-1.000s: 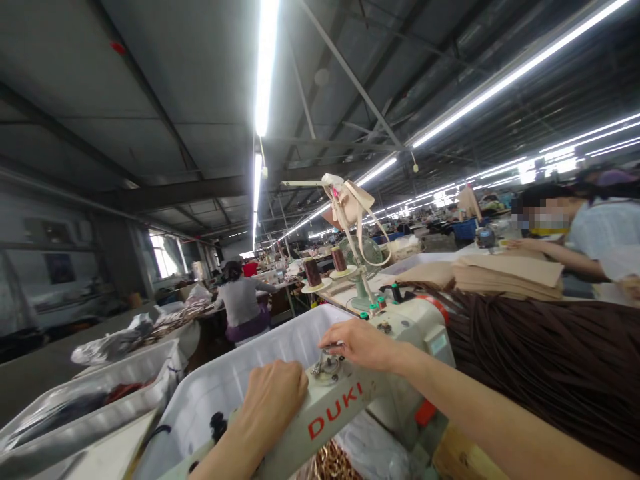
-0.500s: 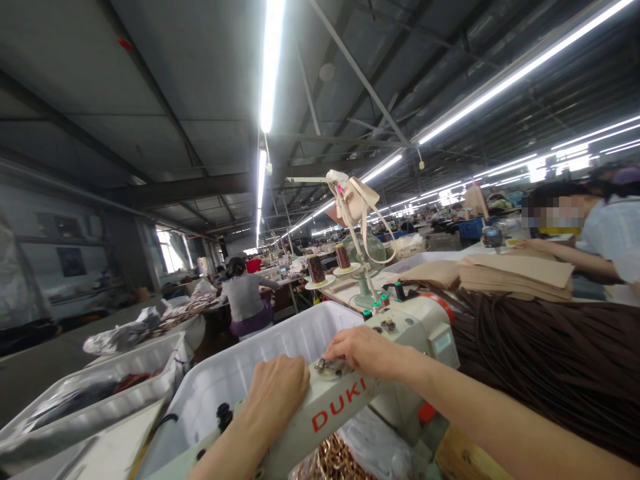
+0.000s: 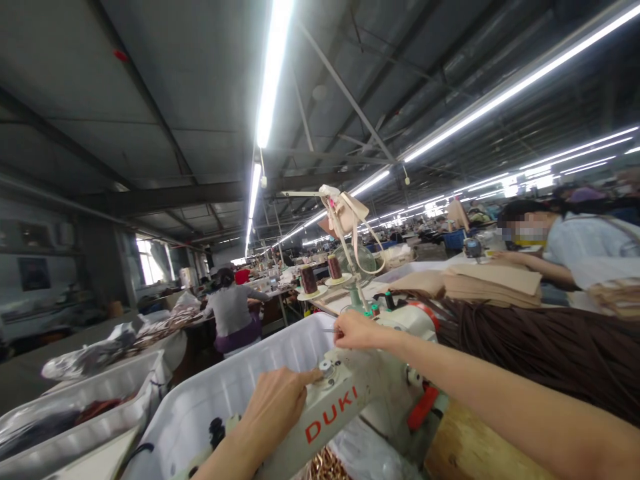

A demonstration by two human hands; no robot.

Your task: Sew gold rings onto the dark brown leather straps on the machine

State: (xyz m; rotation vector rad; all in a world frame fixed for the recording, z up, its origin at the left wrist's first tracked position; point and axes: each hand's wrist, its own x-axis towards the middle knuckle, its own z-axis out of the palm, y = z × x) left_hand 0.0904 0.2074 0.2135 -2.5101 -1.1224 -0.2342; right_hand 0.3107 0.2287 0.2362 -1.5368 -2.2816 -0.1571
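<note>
Our R hand [image 3: 357,331] is nearly closed, fingertips pinched on a thin metal piece [image 3: 329,331]; can't tell exactly what it is. It's held over the top of the sewing machine [image 3: 334,415] (white, red "DUKI" lettering). Our L hand [image 3: 279,399] lies on the machine's arm, index out to the round metal fitting [image 3: 327,367] up top, other fingers curled; can't tell if it grips anything.

Under the arm we see gold-coloured metal bits [image 3: 327,465] w/ clear plastic [image 3: 373,448] beside. Behind the machine: big white tub [image 3: 200,393]. To the R, a heap of dk brown strips [image 3: 520,350], then a tan stack [image 3: 493,285].

Farther back: 2 brown thread cones, a green fan [image 3: 363,257] & a beige bag [image 3: 346,212] hung up high. Co-worker in lt blue [image 3: 587,243] leans over work far R; another in grey [image 3: 231,310] sits bk L. Long tube lights [image 3: 273,73] overhead.
</note>
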